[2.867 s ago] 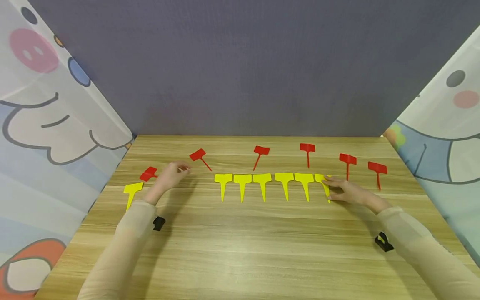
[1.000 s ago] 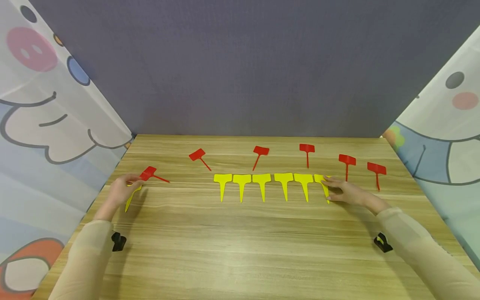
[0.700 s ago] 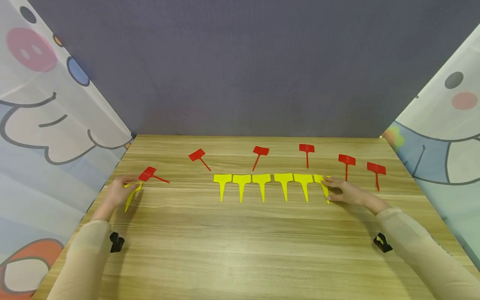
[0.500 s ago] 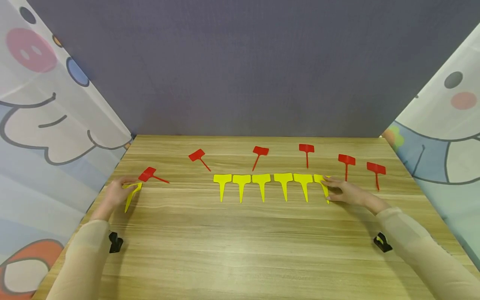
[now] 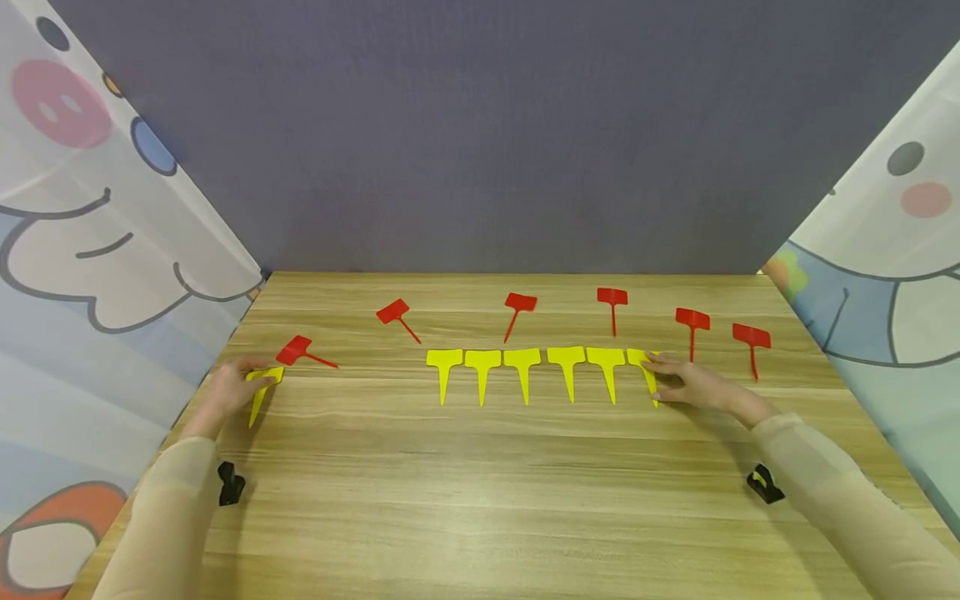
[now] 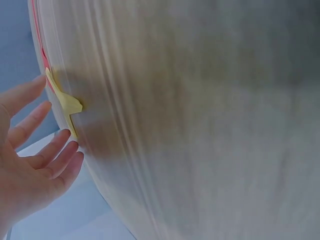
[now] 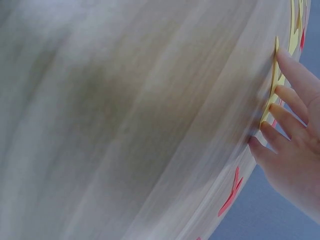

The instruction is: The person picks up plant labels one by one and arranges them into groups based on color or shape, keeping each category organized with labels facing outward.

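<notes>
In the head view, several yellow T-shaped plant labels (image 5: pixel 522 357) lie in a row across the wooden table, stems toward me. My right hand (image 5: pixel 693 385) touches the label at the row's right end (image 5: pixel 639 357). In the right wrist view its thumb is at the stem tip of that yellow label (image 7: pixel 274 70), its extended fingers along the head. At the far left, my left hand (image 5: pixel 228 392) is beside a lone yellow label (image 5: pixel 264 380), partly covering its head. The left wrist view shows the left fingers (image 6: pixel 35 122) spread and relaxed around this label (image 6: pixel 67 102), not curled round it.
Several red T-shaped plant labels (image 5: pixel 521 302) lie scattered behind the yellow row. One red label (image 5: pixel 296 349) is close behind the lone yellow one. A dark panel (image 5: pixel 517 142) stands at the table's back edge, with printed curtains (image 5: pixel 120 250) at the sides.
My left hand has moved left from beside the red labels to the lone yellow label, then drawn slightly back, showing more of its head. The right hand has stayed in place.
</notes>
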### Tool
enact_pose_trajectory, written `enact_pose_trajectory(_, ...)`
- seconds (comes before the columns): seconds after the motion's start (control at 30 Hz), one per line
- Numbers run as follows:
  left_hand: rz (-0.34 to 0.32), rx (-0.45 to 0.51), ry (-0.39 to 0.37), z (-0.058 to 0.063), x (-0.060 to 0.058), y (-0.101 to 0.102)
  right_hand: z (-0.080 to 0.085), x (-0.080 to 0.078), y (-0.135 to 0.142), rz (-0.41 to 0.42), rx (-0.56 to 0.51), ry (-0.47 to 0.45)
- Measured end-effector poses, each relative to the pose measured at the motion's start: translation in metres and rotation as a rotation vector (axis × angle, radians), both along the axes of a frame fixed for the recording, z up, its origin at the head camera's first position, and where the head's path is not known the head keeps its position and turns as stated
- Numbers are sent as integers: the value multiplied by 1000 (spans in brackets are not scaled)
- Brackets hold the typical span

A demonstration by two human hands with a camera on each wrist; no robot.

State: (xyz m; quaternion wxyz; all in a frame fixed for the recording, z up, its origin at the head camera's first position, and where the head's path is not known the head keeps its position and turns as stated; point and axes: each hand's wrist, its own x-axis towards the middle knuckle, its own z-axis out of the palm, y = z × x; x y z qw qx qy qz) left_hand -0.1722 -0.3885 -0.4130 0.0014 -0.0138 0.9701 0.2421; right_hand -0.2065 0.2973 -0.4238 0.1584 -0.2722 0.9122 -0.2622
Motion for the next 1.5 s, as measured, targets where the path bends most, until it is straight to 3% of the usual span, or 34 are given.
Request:
enact_pose_trajectory(0.33,10,-56,-84,0,-2,-2,-1,-2,0,-1,-1,-11)
enact_pose_trajectory(0.57,19,-44,-81,-2,-3,-4,-4,-1,4,58,-87,62)
enact_pose_trajectory(0.8,22,-54,-65,-5,-5,-6,-2,-1,1,-5,-21,-7)
enact_pose_trajectory(1.23,-6,-37,-65,-3,-3,-5,-1,-2,1,-5,-5,-15)
enact_pose_trajectory(1.5,31,-6,-116,-1,-2,-4,-1,-2,0,-1,-2,-15)
